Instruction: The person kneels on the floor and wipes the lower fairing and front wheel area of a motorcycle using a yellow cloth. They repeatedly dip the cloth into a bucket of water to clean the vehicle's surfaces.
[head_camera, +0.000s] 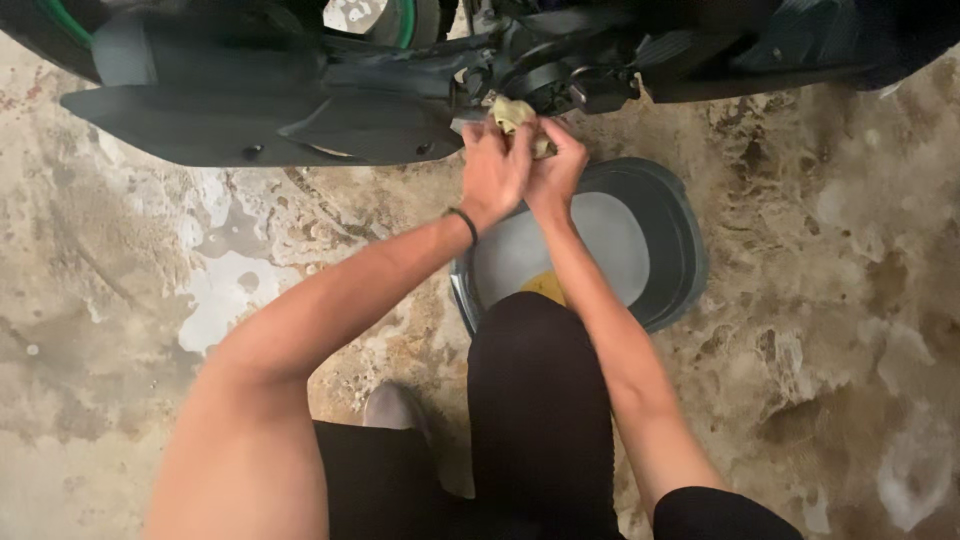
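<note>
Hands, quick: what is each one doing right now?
Left hand: closed on the yellowish cloth.
Right hand: closed on the same cloth, pressed against the left hand.

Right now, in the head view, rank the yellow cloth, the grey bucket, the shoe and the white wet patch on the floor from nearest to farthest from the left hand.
1. Yellow cloth: in the grip of the left hand, shared with the right hand.
2. Grey bucket: just below the hands, slightly right.
3. Shoe and white wet patch: too close to call; shoe lower, patch far left.
</note>
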